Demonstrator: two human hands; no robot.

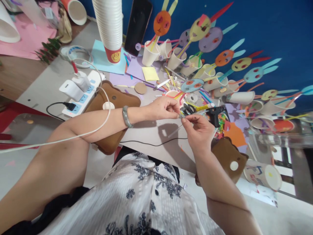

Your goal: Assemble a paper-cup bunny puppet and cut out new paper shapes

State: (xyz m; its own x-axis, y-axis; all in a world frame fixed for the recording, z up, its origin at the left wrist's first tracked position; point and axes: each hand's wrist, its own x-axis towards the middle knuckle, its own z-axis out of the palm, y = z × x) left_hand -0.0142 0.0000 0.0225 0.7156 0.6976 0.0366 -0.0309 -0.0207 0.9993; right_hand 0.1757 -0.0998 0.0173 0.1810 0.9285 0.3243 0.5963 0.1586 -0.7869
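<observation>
My left hand (162, 108) and my right hand (199, 132) meet over the table (156, 133), fingertips almost touching. Each one pinches at a tiny dark object (181, 116), too small to name. Below them a thin translucent stick (174, 131) lies at a slant. Just beyond my fingers are black-handled scissors (189, 108) and a paper cup with a blue paper rabbit face (192, 85) above it. A black glue gun (213, 116) lies right of my right hand, beside colourful scraps.
Paper cups with rabbit faces (224, 57) line the blue wall. A tall cup stack (109, 29), a phone (138, 26) and purple paper (135, 69) stand or lie farther back. Left are a power strip (84, 94) and brown cushion (107, 143). A white cable (97, 129) crosses my left arm.
</observation>
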